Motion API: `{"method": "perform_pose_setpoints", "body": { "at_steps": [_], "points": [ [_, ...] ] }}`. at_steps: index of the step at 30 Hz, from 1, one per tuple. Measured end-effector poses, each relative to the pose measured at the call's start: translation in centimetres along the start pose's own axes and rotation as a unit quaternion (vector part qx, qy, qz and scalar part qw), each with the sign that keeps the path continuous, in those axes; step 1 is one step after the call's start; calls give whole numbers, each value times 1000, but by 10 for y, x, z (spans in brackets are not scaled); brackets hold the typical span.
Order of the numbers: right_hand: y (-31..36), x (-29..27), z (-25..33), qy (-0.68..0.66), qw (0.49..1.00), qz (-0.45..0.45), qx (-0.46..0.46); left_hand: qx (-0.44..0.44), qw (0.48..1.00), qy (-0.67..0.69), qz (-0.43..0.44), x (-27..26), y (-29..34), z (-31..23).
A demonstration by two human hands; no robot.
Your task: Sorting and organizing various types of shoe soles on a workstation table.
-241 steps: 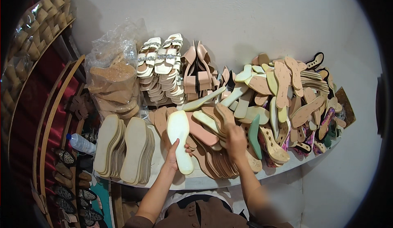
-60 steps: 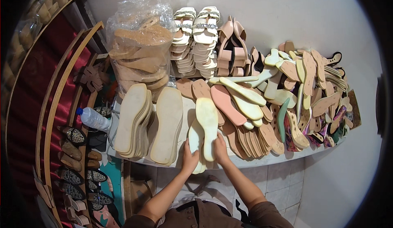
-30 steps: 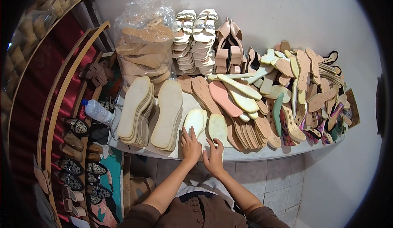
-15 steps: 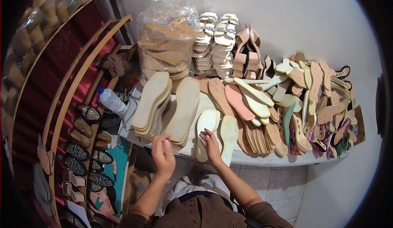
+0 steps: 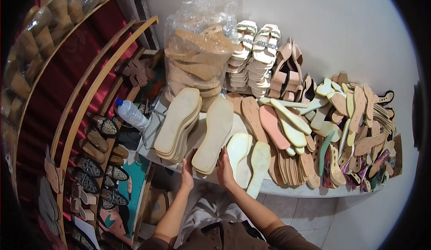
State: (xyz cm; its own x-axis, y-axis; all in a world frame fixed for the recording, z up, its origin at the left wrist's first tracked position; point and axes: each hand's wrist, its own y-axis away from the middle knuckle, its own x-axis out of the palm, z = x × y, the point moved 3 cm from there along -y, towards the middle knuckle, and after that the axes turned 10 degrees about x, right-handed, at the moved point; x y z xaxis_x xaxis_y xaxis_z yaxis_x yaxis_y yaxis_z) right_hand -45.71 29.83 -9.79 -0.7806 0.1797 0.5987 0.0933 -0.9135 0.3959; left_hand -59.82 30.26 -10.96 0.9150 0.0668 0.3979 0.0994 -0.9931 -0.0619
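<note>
Taking twelve o'clock as straight ahead from the person's hands, much of the beige material looks sorted: one tall, fairly even stack of beige soles (image 5: 177,124) stands at eleven o'clock and a second stack of beige soles (image 5: 214,133) lies at twelve, both on the white surface (image 5: 280,190). Less settled, by the look of it, are the pale soles (image 5: 239,146) at half past one, overlapping each other, and a single pale sole (image 5: 259,167) near three. Farther out, the row of brown soles (image 5: 287,169) leans fanned at three, while the mixed heap (image 5: 354,120) past two remains jumbled.

The left hand (image 5: 187,174) is at the near left corner of the second stack and the right hand (image 5: 225,171) along its right edge. Both hands have their fingers extended and closed on nothing; whether they press the stack's edges cannot be told.

Half a second ago the right hand was over the pale soles and the left hung in the air; now both flank the second stack. Two seconds ago each hand was on a pale sole; those now lie on the surface, let go. Both beige stacks stand side by side as before.
</note>
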Motion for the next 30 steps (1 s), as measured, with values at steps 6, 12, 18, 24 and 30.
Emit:
{"method": "perform_pose_setpoints", "body": {
  "at_steps": [6, 12, 18, 24, 30],
  "points": [
    [-33, -16, -22, -26, 996, -75, -40, -183, 983, -17, -14, 7, -16, 23],
    [-39, -31, -53, 11, 997, -73, -19, -120, 973, -48, 193, -7, -33, 52],
    [-34, -46, -64, 158, 977, -136, -52, -143, 960, -14, 242, 7, -36, 47],
    [-28, -20, -55, 124, 981, -136, -62, -169, 954, 25, 247, 9, -41, 37],
    [-19, 12, -35, 199, 964, -155, -87, -137, 965, 13, 223, -11, -45, 53]
  ]
}}
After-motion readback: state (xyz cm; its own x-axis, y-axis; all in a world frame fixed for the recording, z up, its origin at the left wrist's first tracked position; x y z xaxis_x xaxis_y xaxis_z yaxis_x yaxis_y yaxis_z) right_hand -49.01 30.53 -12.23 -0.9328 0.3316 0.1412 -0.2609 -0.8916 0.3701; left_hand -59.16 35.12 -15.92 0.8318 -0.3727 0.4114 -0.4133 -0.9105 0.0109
